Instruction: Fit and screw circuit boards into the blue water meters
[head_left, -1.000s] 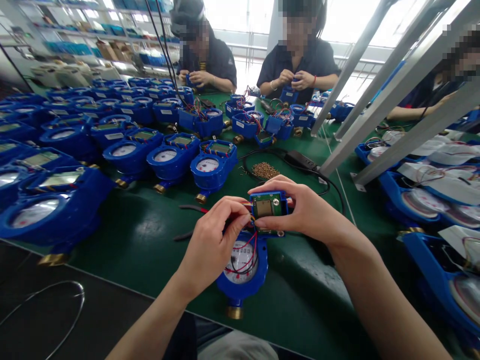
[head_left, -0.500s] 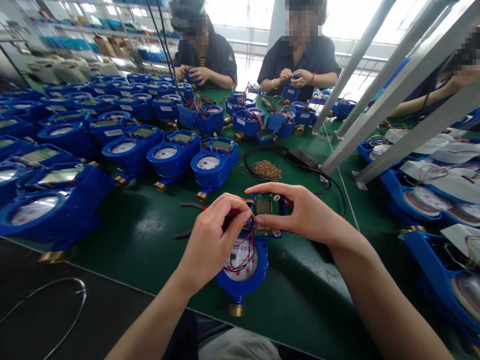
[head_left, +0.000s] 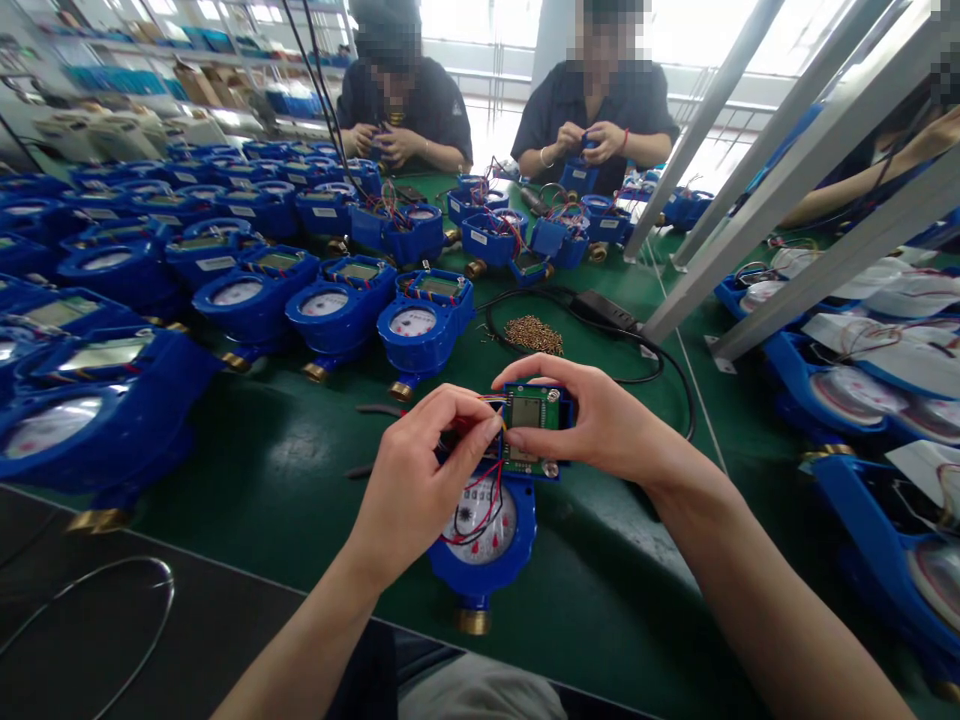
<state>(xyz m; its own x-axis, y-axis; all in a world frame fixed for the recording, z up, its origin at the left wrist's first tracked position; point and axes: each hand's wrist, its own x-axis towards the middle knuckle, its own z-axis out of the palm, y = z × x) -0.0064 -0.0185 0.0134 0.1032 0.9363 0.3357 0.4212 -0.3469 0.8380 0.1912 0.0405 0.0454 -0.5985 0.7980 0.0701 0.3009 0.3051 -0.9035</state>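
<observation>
Green worktop underneath. Left fingers pinched nearly closed, apparently on thin wires; right fingers part-spread, gripping the circuit board. Barely any change over the last second: same pinch, same edge, so likely fiddly wire work. Board's just right of the left fingers; blue meter just below them, brass-coloured bits beyond.

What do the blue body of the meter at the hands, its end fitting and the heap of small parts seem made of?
Blue body: painted metal or plastic, smooth and glossy; the look leaves it open.
End fitting: probably brass, by its yellow metallic sheen.
Heap of small parts: likely metal, golden and glinting; too small to tell plating.
</observation>
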